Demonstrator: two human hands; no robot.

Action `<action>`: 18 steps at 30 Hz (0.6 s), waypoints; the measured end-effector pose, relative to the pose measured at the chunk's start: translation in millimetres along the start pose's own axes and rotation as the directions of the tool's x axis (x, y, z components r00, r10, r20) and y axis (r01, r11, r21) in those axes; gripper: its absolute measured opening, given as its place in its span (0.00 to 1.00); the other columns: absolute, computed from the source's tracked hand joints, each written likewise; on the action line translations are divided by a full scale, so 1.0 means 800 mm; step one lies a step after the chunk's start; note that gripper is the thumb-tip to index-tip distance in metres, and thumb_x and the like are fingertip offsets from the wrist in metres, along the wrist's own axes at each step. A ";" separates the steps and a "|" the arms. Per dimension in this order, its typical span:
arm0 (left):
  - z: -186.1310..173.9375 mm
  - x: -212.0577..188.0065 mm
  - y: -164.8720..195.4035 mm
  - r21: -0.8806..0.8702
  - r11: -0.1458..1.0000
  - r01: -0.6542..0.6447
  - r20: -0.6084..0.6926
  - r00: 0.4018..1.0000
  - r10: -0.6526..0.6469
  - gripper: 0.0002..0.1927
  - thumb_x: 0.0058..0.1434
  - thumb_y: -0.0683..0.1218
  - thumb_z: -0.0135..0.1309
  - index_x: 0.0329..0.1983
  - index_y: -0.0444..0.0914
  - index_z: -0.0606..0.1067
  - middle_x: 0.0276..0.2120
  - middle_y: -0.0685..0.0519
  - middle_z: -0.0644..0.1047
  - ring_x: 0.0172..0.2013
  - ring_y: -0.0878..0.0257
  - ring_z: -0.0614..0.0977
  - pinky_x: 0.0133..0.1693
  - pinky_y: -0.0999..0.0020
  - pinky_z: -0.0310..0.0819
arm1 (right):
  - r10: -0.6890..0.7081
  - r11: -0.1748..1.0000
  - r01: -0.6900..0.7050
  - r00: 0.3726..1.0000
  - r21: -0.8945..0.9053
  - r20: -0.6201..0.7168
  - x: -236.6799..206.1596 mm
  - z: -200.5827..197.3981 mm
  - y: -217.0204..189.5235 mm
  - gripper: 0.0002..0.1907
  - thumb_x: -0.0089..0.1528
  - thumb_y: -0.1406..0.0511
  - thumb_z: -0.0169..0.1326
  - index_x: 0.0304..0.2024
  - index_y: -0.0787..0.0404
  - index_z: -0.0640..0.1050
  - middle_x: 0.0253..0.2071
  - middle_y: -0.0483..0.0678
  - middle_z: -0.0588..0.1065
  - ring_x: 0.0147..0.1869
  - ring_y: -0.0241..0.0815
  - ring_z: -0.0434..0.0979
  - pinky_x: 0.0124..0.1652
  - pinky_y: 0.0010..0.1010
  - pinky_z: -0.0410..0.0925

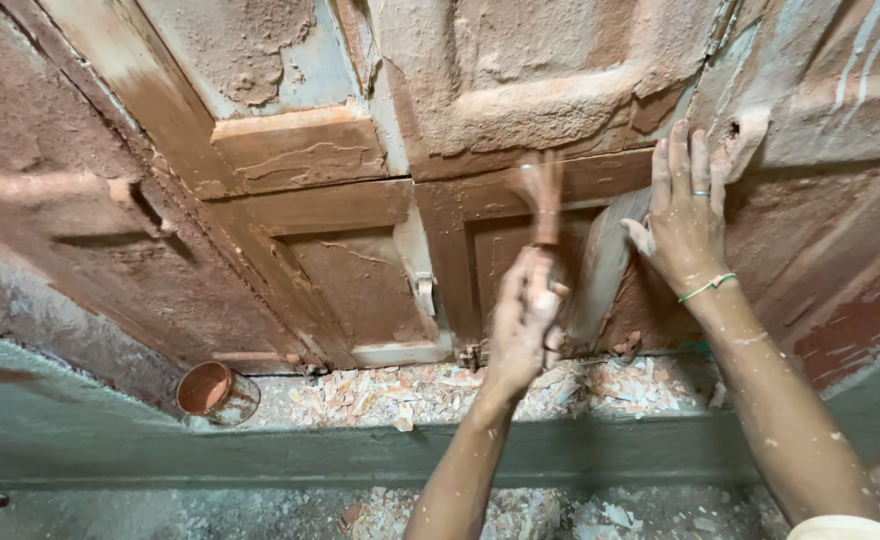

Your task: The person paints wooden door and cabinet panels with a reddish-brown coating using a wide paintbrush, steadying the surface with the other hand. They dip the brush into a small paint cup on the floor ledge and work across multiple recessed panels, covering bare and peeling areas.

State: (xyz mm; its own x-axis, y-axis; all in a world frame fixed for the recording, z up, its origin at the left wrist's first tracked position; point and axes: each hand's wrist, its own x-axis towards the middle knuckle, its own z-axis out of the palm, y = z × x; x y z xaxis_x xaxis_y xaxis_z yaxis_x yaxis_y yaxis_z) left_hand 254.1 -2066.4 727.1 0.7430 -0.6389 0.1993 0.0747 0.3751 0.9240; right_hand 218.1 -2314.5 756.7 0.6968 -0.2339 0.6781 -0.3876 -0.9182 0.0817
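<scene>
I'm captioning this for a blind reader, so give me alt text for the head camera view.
The left hand holds a paintbrush, blurred, against a brown panelled wooden door, while the right hand presses flat on the door edge. A small tin of brown paint sits on the sill among paint flakes.
</scene>
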 end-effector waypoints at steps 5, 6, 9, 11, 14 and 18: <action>0.005 0.000 -0.007 -0.217 0.973 0.083 0.151 0.987 -0.051 0.28 0.70 0.46 0.46 0.73 0.42 0.58 0.45 0.49 0.77 0.19 0.74 0.70 0.16 0.80 0.65 | -0.006 1.000 0.006 1.000 -0.021 0.013 -0.001 -0.004 0.004 0.60 0.52 0.54 0.69 0.78 0.70 0.54 0.82 0.60 0.46 0.85 0.59 0.40 0.77 0.51 0.43; 0.002 0.003 -0.006 -0.231 0.970 0.076 0.098 0.994 -0.054 0.27 0.69 0.46 0.45 0.71 0.42 0.59 0.44 0.47 0.78 0.18 0.74 0.70 0.14 0.80 0.65 | -0.010 1.000 0.010 1.000 0.005 0.006 -0.001 -0.005 0.005 0.60 0.52 0.54 0.69 0.78 0.70 0.54 0.82 0.60 0.46 0.85 0.59 0.41 0.76 0.51 0.43; -0.017 -0.008 -0.004 -0.363 0.896 -0.255 -0.219 0.958 0.185 0.21 0.73 0.44 0.46 0.67 0.36 0.60 0.47 0.45 0.75 0.18 0.75 0.67 0.13 0.83 0.61 | -0.034 0.999 0.034 0.999 -0.026 -0.008 0.000 -0.005 0.004 0.61 0.51 0.52 0.69 0.77 0.71 0.54 0.81 0.61 0.46 0.84 0.60 0.41 0.77 0.53 0.42; -0.029 -0.021 -0.004 -0.305 0.817 -0.490 -0.353 0.855 0.381 0.23 0.69 0.42 0.44 0.66 0.38 0.56 0.50 0.46 0.73 0.19 0.73 0.68 0.13 0.81 0.64 | -0.027 0.999 0.026 1.000 -0.024 -0.012 0.000 -0.004 0.003 0.61 0.50 0.52 0.69 0.76 0.71 0.54 0.81 0.61 0.46 0.84 0.60 0.40 0.76 0.53 0.42; -0.035 -0.029 -0.007 -0.161 0.808 -0.567 -0.567 0.723 0.395 0.24 0.73 0.45 0.40 0.69 0.39 0.52 0.47 0.50 0.69 0.21 0.74 0.68 0.15 0.81 0.65 | 0.000 1.000 0.000 1.000 -0.015 0.009 0.002 -0.001 0.001 0.62 0.49 0.51 0.69 0.76 0.71 0.54 0.81 0.60 0.45 0.84 0.60 0.39 0.76 0.53 0.42; -0.024 -0.013 -0.016 -0.140 0.915 -0.379 -0.471 0.838 0.275 0.23 0.73 0.46 0.39 0.68 0.39 0.53 0.41 0.50 0.69 0.19 0.73 0.69 0.13 0.81 0.65 | 0.006 1.000 -0.006 1.000 0.000 0.021 0.003 0.001 0.001 0.62 0.51 0.50 0.68 0.77 0.70 0.52 0.81 0.61 0.44 0.84 0.60 0.38 0.75 0.52 0.41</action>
State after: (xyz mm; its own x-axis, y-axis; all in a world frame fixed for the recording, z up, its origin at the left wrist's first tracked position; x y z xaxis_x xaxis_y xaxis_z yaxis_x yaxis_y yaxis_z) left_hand 258.5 -2051.8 707.0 0.9567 -0.1156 0.2671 -0.1201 0.6789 0.7243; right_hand 220.0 -2315.9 757.9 0.7070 -0.2462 0.6630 -0.3921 -0.9166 0.0778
